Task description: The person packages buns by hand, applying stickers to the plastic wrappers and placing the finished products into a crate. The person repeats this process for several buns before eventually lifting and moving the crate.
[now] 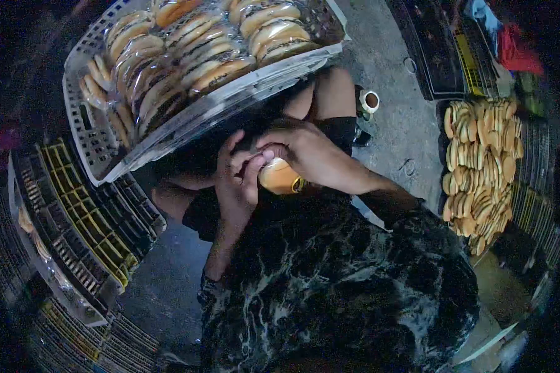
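Close to my body is a round bun [280, 178] in clear packaging with a small dark and yellow label. My left hand [239, 169] is at its left side, thumb and fingers pressed at the package's upper end, one finger raised. My right hand [292, 144] bends over the top from the right, its fingertips meeting the left ones there. What exactly the fingertips pinch is partly hidden. Just beyond my hands stands a white plastic crate [230, 102] with rows of bagged, filled buns [202, 53] inside.
Stacked crates [84, 205] rise on the left, some yellow. On the right, many unwrapped buns [479, 168] are piled in a dark crate. A cup with dark liquid [371, 101] is by my knee. Red cloth [519, 50] lies at the upper right.
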Tool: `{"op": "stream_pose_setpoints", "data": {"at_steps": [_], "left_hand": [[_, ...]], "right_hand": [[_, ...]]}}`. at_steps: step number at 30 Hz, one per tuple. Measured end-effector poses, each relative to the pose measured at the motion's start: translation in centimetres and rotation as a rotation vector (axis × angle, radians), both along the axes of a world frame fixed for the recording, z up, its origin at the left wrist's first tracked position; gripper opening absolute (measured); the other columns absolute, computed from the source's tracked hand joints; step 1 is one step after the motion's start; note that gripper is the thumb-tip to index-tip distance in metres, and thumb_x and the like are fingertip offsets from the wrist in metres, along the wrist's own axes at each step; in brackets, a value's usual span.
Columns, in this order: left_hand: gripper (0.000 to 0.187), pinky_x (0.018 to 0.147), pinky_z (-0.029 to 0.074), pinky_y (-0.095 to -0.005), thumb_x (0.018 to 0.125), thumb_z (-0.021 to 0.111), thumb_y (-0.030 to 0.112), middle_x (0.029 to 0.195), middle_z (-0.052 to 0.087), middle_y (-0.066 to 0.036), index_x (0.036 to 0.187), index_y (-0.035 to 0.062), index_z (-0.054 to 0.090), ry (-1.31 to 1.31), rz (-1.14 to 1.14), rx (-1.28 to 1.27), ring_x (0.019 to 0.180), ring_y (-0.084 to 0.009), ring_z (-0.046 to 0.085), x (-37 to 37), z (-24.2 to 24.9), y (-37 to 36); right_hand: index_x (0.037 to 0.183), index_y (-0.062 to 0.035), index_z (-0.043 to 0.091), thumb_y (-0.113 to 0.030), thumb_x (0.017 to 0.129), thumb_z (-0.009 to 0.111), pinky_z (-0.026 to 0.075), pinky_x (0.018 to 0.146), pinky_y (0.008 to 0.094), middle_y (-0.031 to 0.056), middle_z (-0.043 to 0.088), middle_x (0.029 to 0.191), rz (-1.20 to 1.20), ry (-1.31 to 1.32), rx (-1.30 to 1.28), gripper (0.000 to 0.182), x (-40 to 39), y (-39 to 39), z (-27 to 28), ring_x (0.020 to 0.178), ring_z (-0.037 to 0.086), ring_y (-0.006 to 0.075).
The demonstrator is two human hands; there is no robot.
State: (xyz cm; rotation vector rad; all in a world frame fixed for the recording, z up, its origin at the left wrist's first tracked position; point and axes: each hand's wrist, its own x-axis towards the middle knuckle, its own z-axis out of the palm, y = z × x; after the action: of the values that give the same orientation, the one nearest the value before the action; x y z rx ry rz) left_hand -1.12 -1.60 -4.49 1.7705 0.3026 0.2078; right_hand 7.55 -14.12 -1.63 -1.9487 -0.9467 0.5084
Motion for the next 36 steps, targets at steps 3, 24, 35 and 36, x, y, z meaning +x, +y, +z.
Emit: {"op": "stream_pose_setpoints", "data": {"at_steps": [3,24,35,36], "left_hand": [[0.012,0.063,0.040,-0.0243,0.078,0.053,0.014,0.071,0.057,-0.005,0.083,0.0033,0.055,0.166,-0.140,0.018,0.066,-0.0125,0.051,-0.2,-1.5,0.1],[0.040,0.074,0.040,-0.0294,0.080,0.048,0.032,0.090,0.052,-0.013,0.100,-0.0026,0.046,0.202,0.009,-0.251,0.084,-0.0199,0.050,1.5,-6.1,-6.2],[0.030,0.070,0.040,-0.0276,0.080,0.047,0.026,0.086,0.051,-0.011,0.093,-0.0015,0.048,0.075,0.234,-0.271,0.076,-0.0169,0.047,3.0,-3.7,-6.0],[0.029,0.069,0.039,-0.0274,0.080,0.047,0.025,0.085,0.051,-0.010,0.092,-0.0014,0.048,0.054,0.253,-0.296,0.076,-0.0165,0.047,3.5,-3.5,-6.1]], "right_hand": [[0.082,-0.0005,0.054,-0.005,0.072,0.053,0.040,0.067,0.0359,0.0136,0.054,0.080,-0.012,0.038,-0.097,0.011,-0.6,-1.5,-1.9,0.078,0.051,0.0296],[0.116,-0.0073,0.035,-0.039,0.071,0.052,0.043,0.063,0.0437,0.0178,0.054,0.090,-0.706,-0.406,-0.686,0.058,2.3,-23.4,-32.5,0.072,0.055,0.0352],[0.104,-0.0005,0.042,-0.040,0.071,0.052,0.043,0.071,0.0430,0.0208,0.054,0.094,-1.011,0.013,-0.814,0.052,7.1,-19.5,-30.0,0.085,0.054,0.0327],[0.104,0.0002,0.042,-0.039,0.072,0.052,0.044,0.071,0.0424,0.0214,0.053,0.095,-0.963,0.182,-0.858,0.051,7.5,-19.8,-28.8,0.086,0.054,0.0330]]}}
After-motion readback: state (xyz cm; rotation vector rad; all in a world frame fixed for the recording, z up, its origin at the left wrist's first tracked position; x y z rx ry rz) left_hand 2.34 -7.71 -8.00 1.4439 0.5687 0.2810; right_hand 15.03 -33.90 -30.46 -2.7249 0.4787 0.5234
